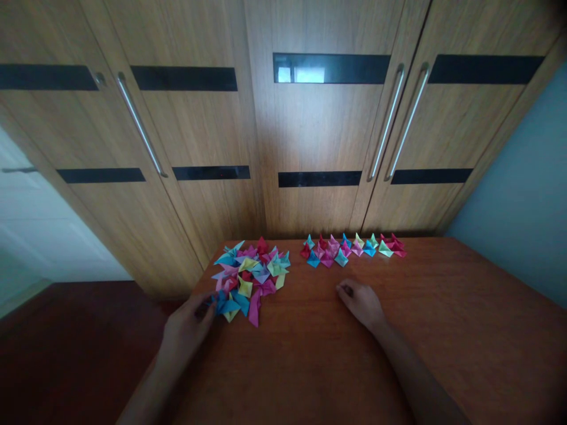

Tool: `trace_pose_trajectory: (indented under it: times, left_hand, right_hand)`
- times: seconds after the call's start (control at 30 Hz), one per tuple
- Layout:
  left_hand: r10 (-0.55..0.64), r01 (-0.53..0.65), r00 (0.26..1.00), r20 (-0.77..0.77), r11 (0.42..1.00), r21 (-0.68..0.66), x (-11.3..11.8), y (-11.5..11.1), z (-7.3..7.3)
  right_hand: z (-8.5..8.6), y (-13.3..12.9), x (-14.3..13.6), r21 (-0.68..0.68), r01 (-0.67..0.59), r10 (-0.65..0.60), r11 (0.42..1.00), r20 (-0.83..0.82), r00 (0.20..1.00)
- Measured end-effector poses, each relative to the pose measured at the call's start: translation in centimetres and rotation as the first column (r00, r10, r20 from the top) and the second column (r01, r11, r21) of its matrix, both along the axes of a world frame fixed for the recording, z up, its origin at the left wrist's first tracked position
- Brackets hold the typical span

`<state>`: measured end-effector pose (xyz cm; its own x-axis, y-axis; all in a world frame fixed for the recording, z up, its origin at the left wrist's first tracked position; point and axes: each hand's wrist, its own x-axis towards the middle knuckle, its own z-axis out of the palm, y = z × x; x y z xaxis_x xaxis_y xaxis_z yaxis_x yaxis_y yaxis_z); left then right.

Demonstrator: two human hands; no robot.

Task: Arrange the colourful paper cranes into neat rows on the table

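Note:
My left hand is at the near left side of a loose pile of colourful folded-paper origami pieces. Its thumb and fingers close on the tip of a blue origami piece at the pile's edge. Other pieces in the heap are pink, red, yellow and pale green, lying at mixed angles. Over to the right, my right hand rests on the table with its fingers curled in, and nothing shows in them. Beyond it, more origami pieces stand in rough rows along the table's far edge.
The reddish-brown wooden table butts up near a wooden wardrobe with black strips and long metal handles. A pale blue wall is on the right. To the left are a white door and dark floor.

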<state>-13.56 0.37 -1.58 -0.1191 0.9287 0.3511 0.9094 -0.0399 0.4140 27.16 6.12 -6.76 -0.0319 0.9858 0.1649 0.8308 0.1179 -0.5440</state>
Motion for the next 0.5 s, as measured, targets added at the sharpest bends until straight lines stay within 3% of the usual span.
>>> trace_pose_trajectory:
  times: [0.13, 0.33, 0.4, 0.5]
  left_hand:
    - [-0.011, 0.011, 1.0, -0.007, 1.0, 0.009, 0.7, -0.2, 0.4]
    - [0.151, -0.11, 0.964, -0.218, 0.975, 0.192, 3.0, -0.5, 2.6]
    - [0.086, -0.033, 0.967, -0.239, 0.975, 0.218, 4.2, 0.3, 3.3]
    - [-0.122, 0.168, 0.966, -0.226, 0.967, 0.193, 6.5, 2.4, 3.8]
  right_hand:
    - [-0.1, 0.0, 0.0, 0.006, 0.003, -0.003, 1.0, 0.01, 1.0]
    - [0.0, 0.1, -0.1, -0.001, -0.01, 0.01, 1.0, 0.013, 1.0]
    - [-0.1, 0.1, -0.1, 0.016, -0.012, 0.012, 1.0, 0.013, 1.0]
    - [-0.3, 0.2, 0.0, 0.031, -0.017, 0.017, 0.999, 0.003, 1.0]
